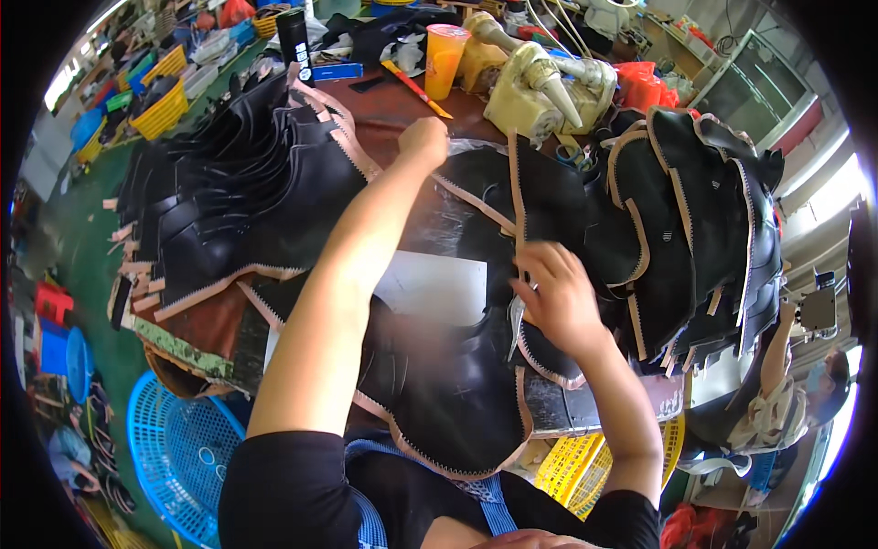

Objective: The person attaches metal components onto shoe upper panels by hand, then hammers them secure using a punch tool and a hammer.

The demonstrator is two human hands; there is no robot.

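My left hand (425, 144) reaches far across the table, its fingers curled closed; whatever they hold is hidden. Close by lies a black leather boot upper (476, 174) edged with pinkish zipper tape. My right hand (560, 297) is bent with thumb and fingers drawn together beside a zipper strip (518, 197). A thin, shiny, blade-like thing (515, 325) shows under its thumb, too little of it to name. Another black upper (462, 403) with a zipper edge hangs over the near table edge against my body. A pale grey board (434, 285) lies between my arms.
Stacks of black uppers stand left (247, 183) and right (686, 220). Along the back are an orange drink cup (444, 62), a red-and-yellow cutter (416, 90), a black bottle (294, 46), scissors (573, 154) and a machine (549, 87). Blue (178, 457) and yellow (576, 471) baskets sit below.
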